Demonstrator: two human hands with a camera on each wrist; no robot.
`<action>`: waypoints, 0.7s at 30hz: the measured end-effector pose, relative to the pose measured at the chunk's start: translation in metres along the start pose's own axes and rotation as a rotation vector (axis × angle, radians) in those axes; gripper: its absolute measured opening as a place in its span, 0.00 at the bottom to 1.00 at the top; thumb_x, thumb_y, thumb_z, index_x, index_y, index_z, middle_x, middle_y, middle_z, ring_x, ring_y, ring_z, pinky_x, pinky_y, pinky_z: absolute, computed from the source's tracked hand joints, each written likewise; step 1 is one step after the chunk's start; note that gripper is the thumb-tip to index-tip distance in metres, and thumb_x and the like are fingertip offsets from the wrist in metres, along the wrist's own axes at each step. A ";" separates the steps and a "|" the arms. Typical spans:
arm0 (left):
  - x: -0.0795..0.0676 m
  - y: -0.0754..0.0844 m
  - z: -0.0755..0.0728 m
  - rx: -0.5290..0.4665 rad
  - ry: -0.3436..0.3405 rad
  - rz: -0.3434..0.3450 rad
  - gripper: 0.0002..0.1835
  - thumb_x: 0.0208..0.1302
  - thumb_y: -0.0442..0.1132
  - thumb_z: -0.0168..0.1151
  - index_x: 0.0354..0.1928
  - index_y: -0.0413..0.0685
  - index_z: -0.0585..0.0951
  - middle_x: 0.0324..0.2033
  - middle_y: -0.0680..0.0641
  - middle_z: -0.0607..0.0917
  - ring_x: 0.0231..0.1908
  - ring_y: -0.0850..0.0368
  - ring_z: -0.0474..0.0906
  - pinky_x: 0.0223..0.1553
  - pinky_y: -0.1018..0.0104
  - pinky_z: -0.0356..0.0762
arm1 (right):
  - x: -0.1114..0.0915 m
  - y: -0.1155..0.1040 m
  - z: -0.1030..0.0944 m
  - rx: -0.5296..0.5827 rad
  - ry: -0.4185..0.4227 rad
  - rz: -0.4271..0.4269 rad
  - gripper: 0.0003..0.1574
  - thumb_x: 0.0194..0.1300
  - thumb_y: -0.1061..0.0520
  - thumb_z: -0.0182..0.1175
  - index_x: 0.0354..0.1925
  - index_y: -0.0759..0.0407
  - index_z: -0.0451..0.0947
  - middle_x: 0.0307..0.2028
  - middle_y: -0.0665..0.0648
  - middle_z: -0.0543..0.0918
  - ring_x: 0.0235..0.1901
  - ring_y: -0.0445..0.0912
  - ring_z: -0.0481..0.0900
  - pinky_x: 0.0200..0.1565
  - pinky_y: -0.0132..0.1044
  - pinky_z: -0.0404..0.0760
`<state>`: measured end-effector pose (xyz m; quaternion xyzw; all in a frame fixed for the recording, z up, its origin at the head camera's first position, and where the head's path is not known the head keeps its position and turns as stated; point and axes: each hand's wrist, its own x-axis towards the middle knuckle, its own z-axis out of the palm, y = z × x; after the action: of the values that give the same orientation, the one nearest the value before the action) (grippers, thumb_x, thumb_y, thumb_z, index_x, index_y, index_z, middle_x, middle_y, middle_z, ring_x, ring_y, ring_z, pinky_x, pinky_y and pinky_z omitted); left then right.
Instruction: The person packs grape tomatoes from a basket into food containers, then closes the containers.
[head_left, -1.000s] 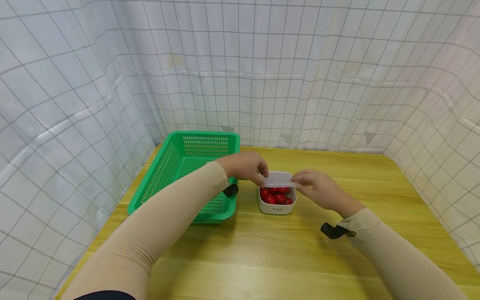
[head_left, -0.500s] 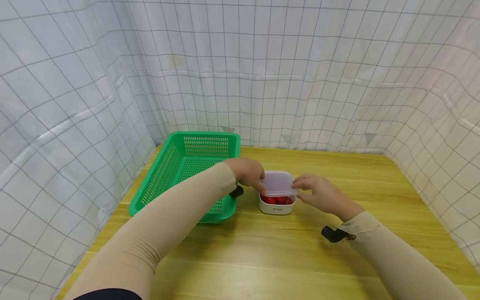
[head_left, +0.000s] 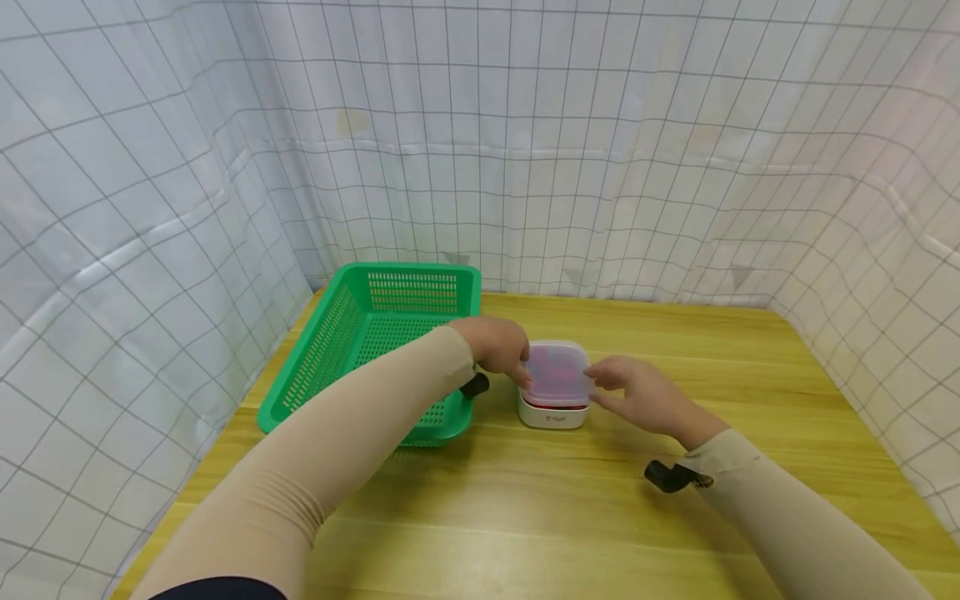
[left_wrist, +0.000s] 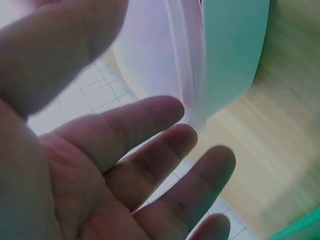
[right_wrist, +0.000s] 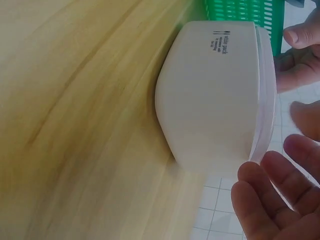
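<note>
A small white food container (head_left: 553, 417) sits on the table, printed side toward me. Its translucent lid (head_left: 558, 375) lies over the top, with a thin red strip showing at the front between lid and rim. Glossy red round items inside blur through the plastic. My left hand (head_left: 500, 346) holds the lid's left edge, its index fingertip on the rim in the left wrist view. At the opposite edge, my right hand (head_left: 645, 396) holds the lid by thumb and fingers; the right wrist view shows those fingertips (right_wrist: 249, 172) against the lid's corner.
A green plastic basket (head_left: 330, 354) with slotted walls stands left of the container, partly behind my left forearm. Yellowish wood-grain table (head_left: 480, 517) spreads around both. White grid-patterned curtain (head_left: 562, 167) encloses the back and sides.
The lid has come down toward me from a tilted position onto the container, covering the red items. Both hands have lowered slightly with it. Basket and container have stayed put.
</note>
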<state>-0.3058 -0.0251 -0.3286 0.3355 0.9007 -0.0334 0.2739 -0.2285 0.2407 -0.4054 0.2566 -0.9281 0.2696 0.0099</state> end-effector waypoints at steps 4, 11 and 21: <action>0.004 0.001 0.000 -0.001 0.034 -0.023 0.36 0.72 0.63 0.64 0.73 0.49 0.77 0.68 0.49 0.81 0.67 0.51 0.77 0.66 0.56 0.77 | 0.008 0.001 -0.002 0.024 -0.007 0.097 0.27 0.78 0.51 0.63 0.68 0.62 0.78 0.65 0.66 0.82 0.59 0.63 0.84 0.58 0.59 0.84; 0.009 0.006 0.002 0.010 0.044 -0.059 0.32 0.68 0.62 0.68 0.60 0.44 0.82 0.49 0.49 0.85 0.47 0.53 0.78 0.50 0.60 0.77 | 0.022 0.004 -0.004 0.005 -0.148 0.175 0.43 0.79 0.46 0.60 0.80 0.64 0.61 0.77 0.68 0.66 0.77 0.67 0.64 0.74 0.66 0.65; 0.010 0.006 0.000 -0.004 0.031 -0.069 0.37 0.69 0.59 0.69 0.73 0.48 0.76 0.69 0.48 0.80 0.63 0.52 0.78 0.64 0.56 0.78 | 0.018 0.007 -0.002 -0.013 -0.164 0.153 0.43 0.77 0.45 0.63 0.78 0.64 0.64 0.76 0.68 0.69 0.77 0.67 0.64 0.74 0.66 0.65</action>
<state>-0.3084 -0.0144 -0.3329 0.3040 0.9160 -0.0359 0.2592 -0.2483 0.2386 -0.4042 0.2061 -0.9445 0.2414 -0.0849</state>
